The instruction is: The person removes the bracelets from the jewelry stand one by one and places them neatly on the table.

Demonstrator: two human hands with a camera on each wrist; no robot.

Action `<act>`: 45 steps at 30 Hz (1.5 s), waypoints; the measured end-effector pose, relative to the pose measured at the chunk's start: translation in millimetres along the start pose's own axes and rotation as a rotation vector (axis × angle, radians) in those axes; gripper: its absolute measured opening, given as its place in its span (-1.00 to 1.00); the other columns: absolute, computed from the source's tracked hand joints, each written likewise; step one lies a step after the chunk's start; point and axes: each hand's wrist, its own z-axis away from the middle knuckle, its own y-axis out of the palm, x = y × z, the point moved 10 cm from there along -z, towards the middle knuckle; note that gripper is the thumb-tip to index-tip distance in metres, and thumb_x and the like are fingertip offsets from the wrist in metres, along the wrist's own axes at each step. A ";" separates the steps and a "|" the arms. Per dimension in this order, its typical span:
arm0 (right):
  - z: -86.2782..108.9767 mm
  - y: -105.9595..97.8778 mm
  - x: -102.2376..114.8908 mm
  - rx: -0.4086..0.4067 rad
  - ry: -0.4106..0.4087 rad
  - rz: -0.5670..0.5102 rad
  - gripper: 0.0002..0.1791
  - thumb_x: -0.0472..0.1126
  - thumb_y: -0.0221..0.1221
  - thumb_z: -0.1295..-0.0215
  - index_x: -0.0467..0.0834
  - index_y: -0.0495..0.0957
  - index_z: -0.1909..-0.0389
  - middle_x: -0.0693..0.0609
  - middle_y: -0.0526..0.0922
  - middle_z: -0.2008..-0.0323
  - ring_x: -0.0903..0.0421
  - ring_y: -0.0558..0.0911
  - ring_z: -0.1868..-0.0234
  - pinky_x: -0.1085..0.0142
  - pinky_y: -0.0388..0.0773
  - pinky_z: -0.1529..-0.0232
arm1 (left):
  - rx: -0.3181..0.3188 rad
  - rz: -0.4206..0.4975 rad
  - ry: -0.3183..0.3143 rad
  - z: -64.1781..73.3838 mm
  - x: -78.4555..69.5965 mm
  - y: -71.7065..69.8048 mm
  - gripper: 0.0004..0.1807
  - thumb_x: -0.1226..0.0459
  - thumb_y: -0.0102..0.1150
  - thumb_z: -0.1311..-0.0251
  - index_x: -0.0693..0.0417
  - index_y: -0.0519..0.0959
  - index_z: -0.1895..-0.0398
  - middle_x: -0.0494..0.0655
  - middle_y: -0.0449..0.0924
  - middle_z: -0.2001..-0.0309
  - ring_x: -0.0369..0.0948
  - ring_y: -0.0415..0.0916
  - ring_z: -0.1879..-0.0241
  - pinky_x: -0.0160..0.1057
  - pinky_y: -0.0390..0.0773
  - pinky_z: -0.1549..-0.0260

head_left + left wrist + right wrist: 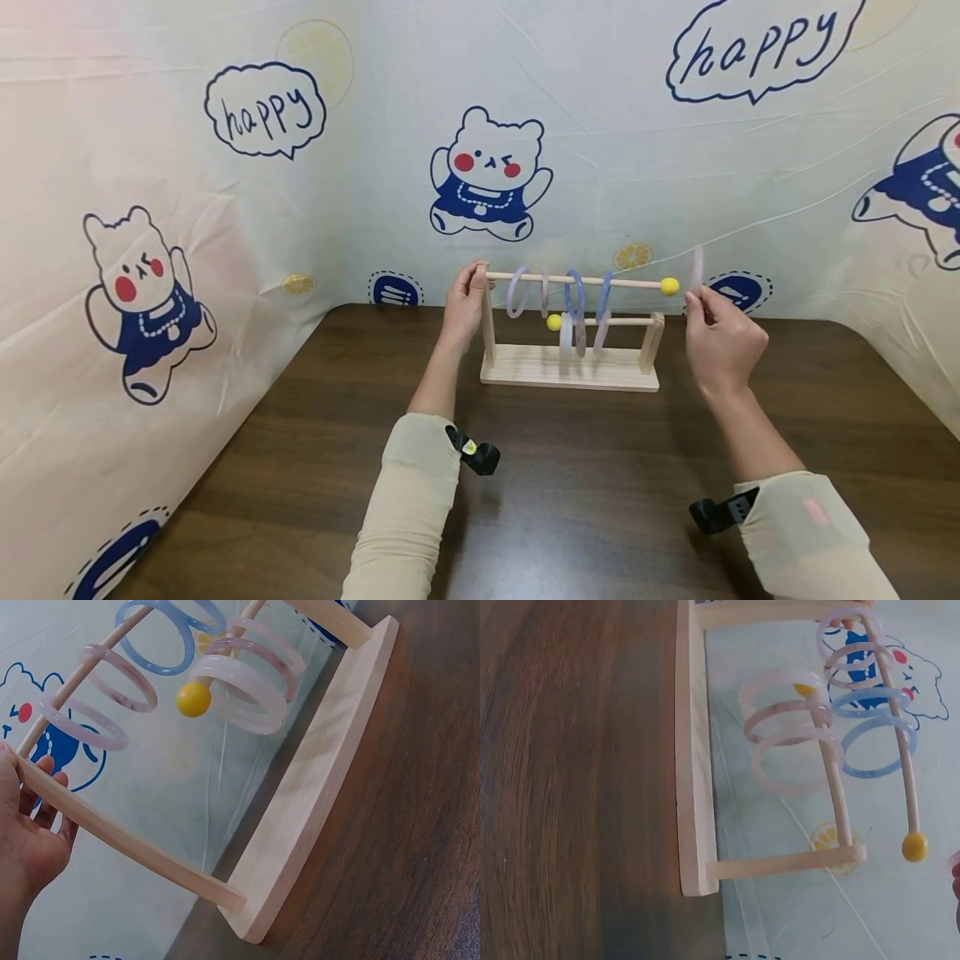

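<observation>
A wooden bangle rack [525, 375] stands on the table, with two rods and a yellow ball on each rod's free end. My left hand [463, 310] grips the top of its left post [127, 832], fingers behind the wood. Two pale lilac-pink bangles [90, 729] and two blue bangles [879, 748] hang from the upper rod [641, 284]. The lower rod carries three bangles, white, mauve and pale pink. Between thumb and fingers, my right hand [726, 343] pinches an upright pale pink bangle [698, 265], just right of the upper rod's yellow ball [670, 286].
The brown wooden table [570, 483] extends in front of the rack. Behind it hangs a pale cloth [615, 183] printed with cartoon bears and "happy" bubbles. Black wrist cameras sit on both cream sleeves [412, 492].
</observation>
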 end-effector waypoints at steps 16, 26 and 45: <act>1.2 1.1 42.4 -0.023 -0.111 -0.190 -0.87 -0.40 0.31 -0.03 -0.36 0.66 0.36 -0.20 0.67 0.42 -0.07 0.63 0.53 0.72 0.29 0.33 | 0.009 -0.015 -0.016 2.0 5.8 -1.2 -0.56 0.10 -0.15 -0.37 0.20 0.39 -0.16 0.11 0.48 0.02 -0.04 0.45 0.04 -0.07 0.34 0.00; 8.0 13.2 57.4 0.042 -0.110 -0.332 -0.88 -0.49 0.32 0.04 -0.38 0.66 0.40 -0.20 0.66 0.48 0.10 0.55 0.57 0.71 0.30 0.39 | 0.010 -0.015 -0.006 0.0 3.2 0.1 -0.57 0.11 -0.16 -0.37 0.18 0.40 -0.15 0.11 0.48 0.02 -0.05 0.45 0.05 -0.09 0.34 0.01; 48.7 91.2 46.2 0.712 0.477 -0.676 -0.71 -0.30 0.15 -0.26 -0.52 0.56 0.19 -0.39 0.61 0.31 0.30 0.65 0.43 0.38 0.56 0.38 | 0.024 -0.024 -0.020 -1.9 2.1 0.2 -0.56 0.11 -0.17 -0.37 0.18 0.38 -0.16 0.12 0.48 0.03 -0.05 0.44 0.04 -0.08 0.33 -0.01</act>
